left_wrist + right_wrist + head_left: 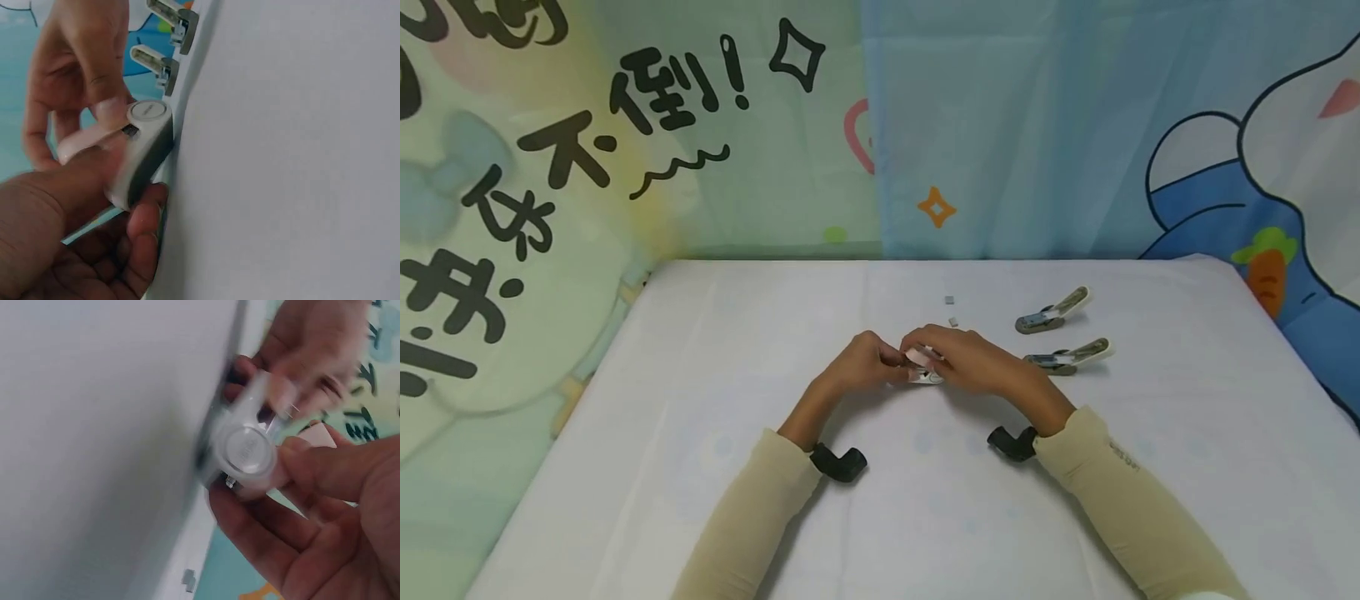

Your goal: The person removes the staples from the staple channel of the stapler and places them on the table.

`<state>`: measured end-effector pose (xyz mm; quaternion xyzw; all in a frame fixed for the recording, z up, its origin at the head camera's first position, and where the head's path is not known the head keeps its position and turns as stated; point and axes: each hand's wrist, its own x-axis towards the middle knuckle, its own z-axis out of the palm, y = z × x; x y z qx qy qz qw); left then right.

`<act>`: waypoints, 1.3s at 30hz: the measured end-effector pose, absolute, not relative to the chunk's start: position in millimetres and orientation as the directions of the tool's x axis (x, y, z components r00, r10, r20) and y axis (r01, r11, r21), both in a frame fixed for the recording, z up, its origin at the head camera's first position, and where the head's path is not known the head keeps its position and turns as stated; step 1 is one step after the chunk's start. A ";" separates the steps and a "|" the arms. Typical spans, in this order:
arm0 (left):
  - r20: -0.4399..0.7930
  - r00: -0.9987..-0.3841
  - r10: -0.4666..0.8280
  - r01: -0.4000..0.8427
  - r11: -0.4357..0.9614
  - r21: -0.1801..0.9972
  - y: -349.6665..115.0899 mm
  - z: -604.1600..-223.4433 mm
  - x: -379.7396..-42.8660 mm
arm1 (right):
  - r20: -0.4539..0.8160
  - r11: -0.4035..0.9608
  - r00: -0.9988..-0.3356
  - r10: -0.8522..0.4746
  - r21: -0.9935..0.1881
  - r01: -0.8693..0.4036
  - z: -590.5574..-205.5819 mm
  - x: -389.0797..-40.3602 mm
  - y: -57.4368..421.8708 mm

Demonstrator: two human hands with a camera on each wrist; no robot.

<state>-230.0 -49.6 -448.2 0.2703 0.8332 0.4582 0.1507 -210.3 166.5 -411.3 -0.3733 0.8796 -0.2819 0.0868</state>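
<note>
A small white-and-grey stapler [928,377] with a round cap and a pale pink lever is held between both hands near the middle of the table. My left hand [867,363] pinches its narrow end, thumb on top, as the left wrist view of the stapler [150,131] shows. At the round-cap end, my right hand [972,360] grips the body and the pink lever [317,435]. The lever stands angled away from the body. Fingers hide part of the stapler, and the fingertips are blurred in the wrist views.
Two similar staplers, one farther back [1051,312] and one nearer [1069,358], lie opened out to the right of my right hand. Beyond the hands are two small grey pieces like staple strips [949,300]. A printed curtain [1000,125] hangs behind the white-covered table [737,325].
</note>
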 end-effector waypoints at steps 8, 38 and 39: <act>0.031 -0.822 0.568 0.347 0.457 0.819 -45.3 -453.9 -221.6 | 0.019 0.542 -0.732 -0.681 -0.659 -0.521 -412.3 -208.7 176.0; -0.041 -0.828 0.559 0.281 0.478 0.832 -45.2 -452.4 -222.7 | -0.236 0.873 -0.842 -0.485 -0.189 -0.450 -394.2 -198.9 177.6; -0.042 -0.830 0.557 0.281 0.481 0.831 -45.0 -452.8 -222.8 | -0.230 0.871 -0.844 -0.485 -0.215 -0.442 -393.3 -199.1 179.0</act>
